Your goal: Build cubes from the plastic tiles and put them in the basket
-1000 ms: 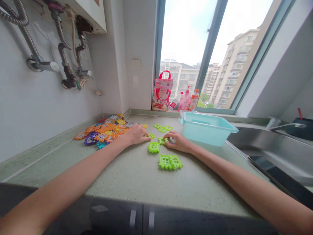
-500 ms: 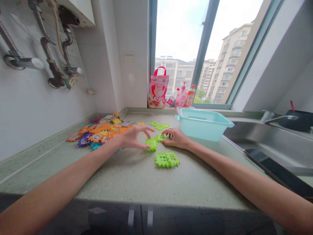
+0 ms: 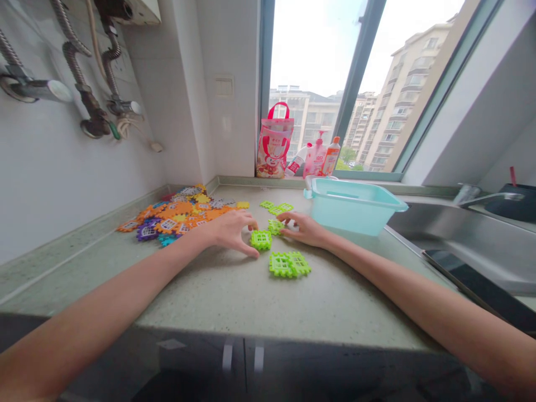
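Observation:
My left hand (image 3: 233, 230) is open, its thumb and fingers spread at the left side of a green building piece (image 3: 261, 240) with a window-like grid and toothed edges. No firm hold on that piece shows. My right hand (image 3: 307, 229) rests low over the counter, its fingers apart at the right edge of another green building piece (image 3: 274, 226); whether they touch it is hard to make out. Nearer to me lie two overlapping green pieces (image 3: 290, 264). Farther back, more green pieces (image 3: 277, 207) lie flat.
A heap of orange, purple, yellow and blue pieces (image 3: 176, 218) covers the counter's (image 3: 201, 312) left back. At the right stands a light-teal plastic basin (image 3: 355, 209) beside a steel sink (image 3: 452, 229). A bag (image 3: 274, 148) and several bottles (image 3: 316, 159) stand at the window.
The view has shifted slightly. My left fingers have curled down closer around the nearby green piece. My right fingers have spread a little and drawn back from the top of their piece.

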Tool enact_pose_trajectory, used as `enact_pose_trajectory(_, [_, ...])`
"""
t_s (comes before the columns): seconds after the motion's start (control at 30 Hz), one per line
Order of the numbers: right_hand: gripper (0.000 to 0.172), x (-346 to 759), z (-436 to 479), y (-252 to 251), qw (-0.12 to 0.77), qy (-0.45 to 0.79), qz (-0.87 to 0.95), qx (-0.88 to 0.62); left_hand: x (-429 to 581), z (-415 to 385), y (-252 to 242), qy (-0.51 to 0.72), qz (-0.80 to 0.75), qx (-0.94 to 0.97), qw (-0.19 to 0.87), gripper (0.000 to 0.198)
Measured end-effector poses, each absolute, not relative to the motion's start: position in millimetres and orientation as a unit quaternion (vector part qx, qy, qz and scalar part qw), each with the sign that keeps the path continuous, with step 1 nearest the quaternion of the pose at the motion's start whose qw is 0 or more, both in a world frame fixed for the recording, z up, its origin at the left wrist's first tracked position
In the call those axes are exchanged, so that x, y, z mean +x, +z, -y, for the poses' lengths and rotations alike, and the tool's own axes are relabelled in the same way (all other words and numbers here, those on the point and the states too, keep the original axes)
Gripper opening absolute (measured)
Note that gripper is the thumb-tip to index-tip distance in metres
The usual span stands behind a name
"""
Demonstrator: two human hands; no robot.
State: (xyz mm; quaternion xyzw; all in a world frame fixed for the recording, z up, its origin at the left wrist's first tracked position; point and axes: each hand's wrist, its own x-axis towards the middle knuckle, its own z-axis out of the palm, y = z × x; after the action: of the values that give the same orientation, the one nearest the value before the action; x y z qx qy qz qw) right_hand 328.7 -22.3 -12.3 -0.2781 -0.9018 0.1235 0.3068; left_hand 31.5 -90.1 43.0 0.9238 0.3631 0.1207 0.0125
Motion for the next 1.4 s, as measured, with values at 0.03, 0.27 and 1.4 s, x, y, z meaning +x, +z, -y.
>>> enact_pose_trajectory(0.03, [0.033,328,24,-11,0.3,0.114,0.907,-0.273,31,89,43,0.126,-0.359,0.925,0.016,0.06])
enact_pose_trajectory(0.27, [0.04,331,16,-14,0.317,0.146,0.889,-0.297,11,69,40,0.297,-0.461,0.834,-0.062,0.043])
enact_pose_trajectory(1.4, [0.065,385,59,10,0.286,0.07,0.845,-0.446,2,71,38,0.22,-0.496,0.823,-0.168,0.022])
